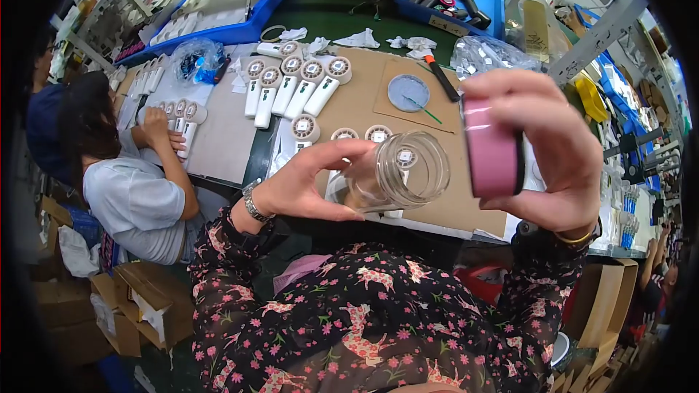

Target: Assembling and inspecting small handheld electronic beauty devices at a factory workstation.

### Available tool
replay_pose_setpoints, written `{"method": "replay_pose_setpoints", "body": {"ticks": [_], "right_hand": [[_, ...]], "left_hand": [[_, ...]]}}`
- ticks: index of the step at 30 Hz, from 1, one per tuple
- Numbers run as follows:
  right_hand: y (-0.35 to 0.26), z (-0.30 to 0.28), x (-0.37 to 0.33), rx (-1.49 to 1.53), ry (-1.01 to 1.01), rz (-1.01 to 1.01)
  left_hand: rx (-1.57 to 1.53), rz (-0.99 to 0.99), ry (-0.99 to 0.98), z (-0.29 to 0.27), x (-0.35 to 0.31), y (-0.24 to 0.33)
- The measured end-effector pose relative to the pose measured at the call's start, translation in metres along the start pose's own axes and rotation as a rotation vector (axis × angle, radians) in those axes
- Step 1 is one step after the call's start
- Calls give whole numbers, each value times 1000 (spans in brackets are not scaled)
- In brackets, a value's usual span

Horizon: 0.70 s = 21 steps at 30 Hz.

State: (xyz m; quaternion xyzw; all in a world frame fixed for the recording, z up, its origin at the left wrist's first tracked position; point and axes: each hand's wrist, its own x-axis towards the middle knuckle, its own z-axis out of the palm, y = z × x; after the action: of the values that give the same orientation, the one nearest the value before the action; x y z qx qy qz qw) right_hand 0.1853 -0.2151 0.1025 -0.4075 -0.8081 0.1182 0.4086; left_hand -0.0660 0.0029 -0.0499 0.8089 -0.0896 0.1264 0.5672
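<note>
Clear jar (399, 172) beside pink lid (491, 153)

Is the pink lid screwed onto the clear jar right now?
No. The right hand holds the pink lid apart from the clear jar, which the left hand holds with its mouth open.

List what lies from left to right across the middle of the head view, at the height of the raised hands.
Co-worker in a grey shirt → left hand → clear jar → pink lid → right hand.
</note>
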Motion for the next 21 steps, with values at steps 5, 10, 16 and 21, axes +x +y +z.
{"method": "replay_pose_setpoints", "body": {"ticks": [5,10,16,21], "right_hand": [[1,32,-21,-12,454,179],[-4,59,-41,98,715,251],[-13,63,-64,-55,639,241],[-22,64,-70,-118,646,203]], "left_hand": [[218,322,159,-8,19,18],[412,552,313,-8,32,42],[440,754,396,-10,45,50],[417,890,453,-7,66,75]]}}
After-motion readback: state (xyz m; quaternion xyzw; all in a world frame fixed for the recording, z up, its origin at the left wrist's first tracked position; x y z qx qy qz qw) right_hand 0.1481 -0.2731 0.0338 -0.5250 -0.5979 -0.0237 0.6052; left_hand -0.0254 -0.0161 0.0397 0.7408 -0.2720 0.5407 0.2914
